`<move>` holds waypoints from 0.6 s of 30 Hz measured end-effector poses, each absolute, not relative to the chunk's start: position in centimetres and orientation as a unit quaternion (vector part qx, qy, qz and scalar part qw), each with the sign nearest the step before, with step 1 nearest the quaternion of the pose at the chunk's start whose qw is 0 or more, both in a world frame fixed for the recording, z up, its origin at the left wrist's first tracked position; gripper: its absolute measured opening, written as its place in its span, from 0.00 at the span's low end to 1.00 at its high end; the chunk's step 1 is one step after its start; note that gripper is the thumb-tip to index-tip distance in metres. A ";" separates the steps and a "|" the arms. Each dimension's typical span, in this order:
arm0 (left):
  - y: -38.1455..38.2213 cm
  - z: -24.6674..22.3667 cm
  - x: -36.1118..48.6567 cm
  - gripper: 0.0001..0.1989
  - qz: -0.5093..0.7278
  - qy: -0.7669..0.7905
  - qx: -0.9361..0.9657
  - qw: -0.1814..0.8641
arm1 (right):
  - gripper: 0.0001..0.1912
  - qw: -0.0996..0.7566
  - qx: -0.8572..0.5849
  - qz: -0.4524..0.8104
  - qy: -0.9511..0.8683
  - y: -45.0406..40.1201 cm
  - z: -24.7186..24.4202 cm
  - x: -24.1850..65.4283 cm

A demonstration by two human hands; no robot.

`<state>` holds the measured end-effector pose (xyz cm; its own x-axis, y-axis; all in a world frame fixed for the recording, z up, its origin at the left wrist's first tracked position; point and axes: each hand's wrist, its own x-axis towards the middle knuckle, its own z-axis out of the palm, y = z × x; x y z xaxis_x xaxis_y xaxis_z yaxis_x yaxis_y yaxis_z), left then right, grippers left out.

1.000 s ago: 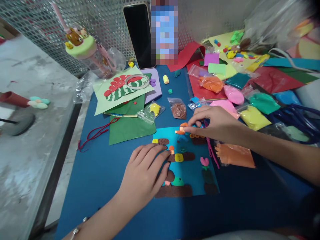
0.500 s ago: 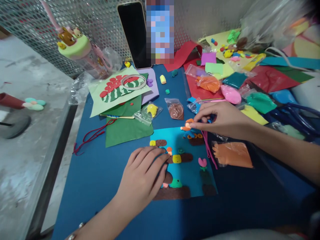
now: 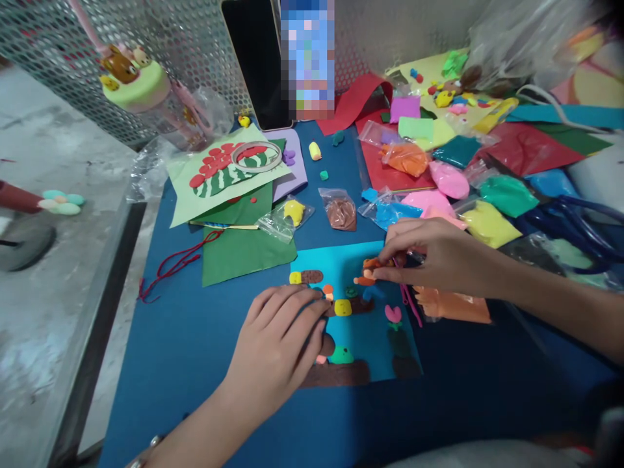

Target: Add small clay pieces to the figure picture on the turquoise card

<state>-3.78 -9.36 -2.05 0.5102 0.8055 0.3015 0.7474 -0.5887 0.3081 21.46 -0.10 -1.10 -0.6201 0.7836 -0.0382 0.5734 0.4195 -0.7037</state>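
Note:
A light blue sheet (image 3: 363,335) lies on the dark blue table with clay shapes on it: brown strips, a yellow block (image 3: 343,307), a pink tulip (image 3: 392,314) and a green mound (image 3: 342,355). My left hand (image 3: 280,344) rests palm down over the sheet's left part, fingers stretched out, hiding some shapes. Between thumb and fingertips, my right hand (image 3: 429,253) pinches a small clay figure (image 3: 366,278) in orange and blue. The figure is over the sheet's upper right, above a brown strip; whether it touches the sheet I cannot tell.
Bags of brown clay (image 3: 341,214), yellow clay (image 3: 294,213) and orange clay (image 3: 468,307) lie around the sheet. Several more bags crowd the right. Behind stand a phone (image 3: 258,65) and a lidded cup (image 3: 136,91). A tape roll (image 3: 257,157) sits on the watermelon paper; red string (image 3: 180,260) lies left.
My right hand has moved down and slightly toward me with the clay figure, from the sheet's top edge to lower over it. My left hand stays in place.

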 end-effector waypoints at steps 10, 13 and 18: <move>-9.8 -1.6 -3.7 0.10 0.233 0.426 0.871 0.073 | 0.11 0.137 -0.392 0.319 -0.852 -4.6 -1.1 20.5; -9.9 -1.6 -3.7 0.09 0.234 0.425 0.872 0.069 | 0.10 0.121 -0.398 0.332 -0.847 -5.3 -1.0 20.5; -9.7 -1.0 -4.1 0.10 0.232 0.431 0.871 0.048 | 0.09 0.132 -0.413 0.337 -0.836 -5.3 -1.0 20.0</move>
